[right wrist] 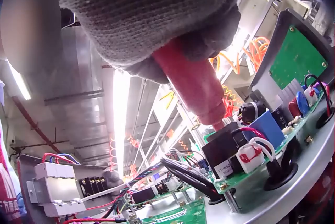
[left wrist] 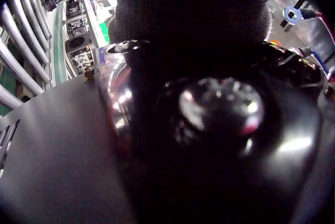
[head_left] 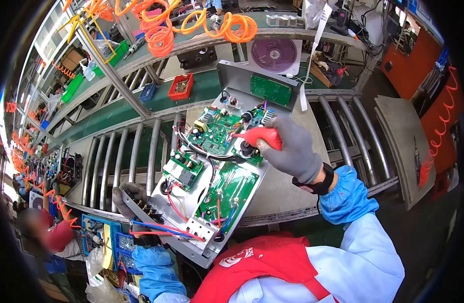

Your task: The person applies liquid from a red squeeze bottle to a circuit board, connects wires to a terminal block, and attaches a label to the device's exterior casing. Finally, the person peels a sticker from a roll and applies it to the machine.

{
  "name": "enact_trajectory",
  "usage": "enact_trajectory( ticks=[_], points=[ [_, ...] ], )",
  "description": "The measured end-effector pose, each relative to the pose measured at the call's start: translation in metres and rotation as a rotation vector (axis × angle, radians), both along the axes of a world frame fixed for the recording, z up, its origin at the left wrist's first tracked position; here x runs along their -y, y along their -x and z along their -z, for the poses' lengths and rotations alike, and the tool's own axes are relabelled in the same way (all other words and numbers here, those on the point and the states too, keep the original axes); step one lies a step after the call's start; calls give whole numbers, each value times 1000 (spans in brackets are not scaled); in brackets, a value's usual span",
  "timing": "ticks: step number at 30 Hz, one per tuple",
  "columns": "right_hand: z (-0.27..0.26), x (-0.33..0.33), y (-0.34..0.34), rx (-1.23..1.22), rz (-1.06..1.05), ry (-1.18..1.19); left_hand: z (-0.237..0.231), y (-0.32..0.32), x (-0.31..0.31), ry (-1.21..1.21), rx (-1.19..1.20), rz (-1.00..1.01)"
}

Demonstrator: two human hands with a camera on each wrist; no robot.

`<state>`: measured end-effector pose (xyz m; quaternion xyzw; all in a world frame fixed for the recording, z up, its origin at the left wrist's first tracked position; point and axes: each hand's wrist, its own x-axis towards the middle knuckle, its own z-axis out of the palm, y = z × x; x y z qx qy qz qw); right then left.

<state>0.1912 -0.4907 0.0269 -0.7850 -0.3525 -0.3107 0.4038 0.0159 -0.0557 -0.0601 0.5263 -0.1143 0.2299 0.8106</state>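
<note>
My gloved right hand grips a red squeeze bottle, its narrow nozzle pointing left over the upper green circuit board. In the right wrist view the bottle tilts down, its tip close by a black component. The boards sit in an open grey metal chassis, with cables running between them. My gloved left hand holds the chassis at its left side panel, beside a black terminal block. A white circuit breaker with red and blue wires stands at the near end.
The chassis lies on a board over a roller conveyor. Behind are a red bin of small parts, a blue bin and a fan. Orange coiled hoses hang above. Parts bins stand at lower left, near another person.
</note>
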Motion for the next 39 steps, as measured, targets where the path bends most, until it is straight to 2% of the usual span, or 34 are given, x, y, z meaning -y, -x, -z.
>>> enact_trajectory(
  ticks=[6, 15, 22, 23, 26, 30, 34, 39],
  points=[
    [-2, 1, 0, -7, 23, 0, -10, -2, 9, -52, 14, 41],
    [5, 5, -5, -47, 35, -38, -12, 0, 14, -52, -15, -40],
    [13, 7, -6, -29, 34, -32, -8, -7, 4, -52, 61, 129],
    [13, 7, -6, -24, 30, -35, -11, -4, 8, -64, -12, 15],
    [10, 6, -5, -2, 33, -40, -10, -3, 9, -48, -27, -25],
    [11, 6, -6, 5, 73, -24, -8, -4, 0, -49, -22, 64],
    [12, 5, -10, 21, 103, -13, -6, -3, 1, -23, -27, 54],
    [15, 4, -15, -158, 97, -95, -13, -1, 7, -38, -47, 30]
  ],
)
